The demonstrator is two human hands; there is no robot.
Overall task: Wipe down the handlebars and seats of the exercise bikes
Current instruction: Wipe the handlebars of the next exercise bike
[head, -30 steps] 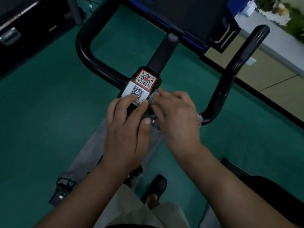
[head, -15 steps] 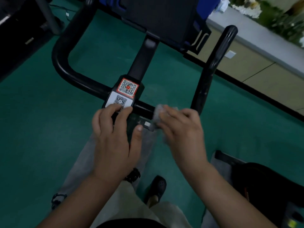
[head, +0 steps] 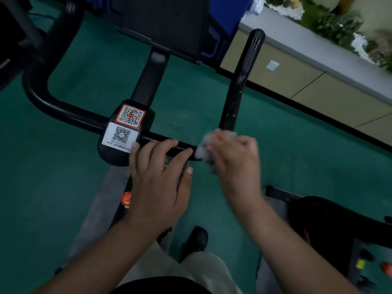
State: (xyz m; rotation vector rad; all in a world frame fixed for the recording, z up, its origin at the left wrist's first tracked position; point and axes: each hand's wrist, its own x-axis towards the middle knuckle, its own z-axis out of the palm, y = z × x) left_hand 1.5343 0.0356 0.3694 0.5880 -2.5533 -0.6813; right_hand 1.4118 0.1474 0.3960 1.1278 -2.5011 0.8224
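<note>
Black handlebar [head: 70, 115] of an exercise bike across the middle of the view, over green floor [head: 53, 177], its right arm [head: 244, 77] rising toward the far side. At centre, a black console [head: 114, 153] bearing two QR stickers [head: 125, 126]. Left hand [head: 159, 179] just right of the console, fingers curled over the crossbar, thumb beneath. Right hand [head: 235, 160] touching the bar at the bend, clutching a crumpled grey cloth [head: 203, 149] pressed against it; blurred. Near right, part of another dark machine [head: 331, 221]. Far right, a long grey counter [head: 318, 49] with plants [head: 333, 20].
</note>
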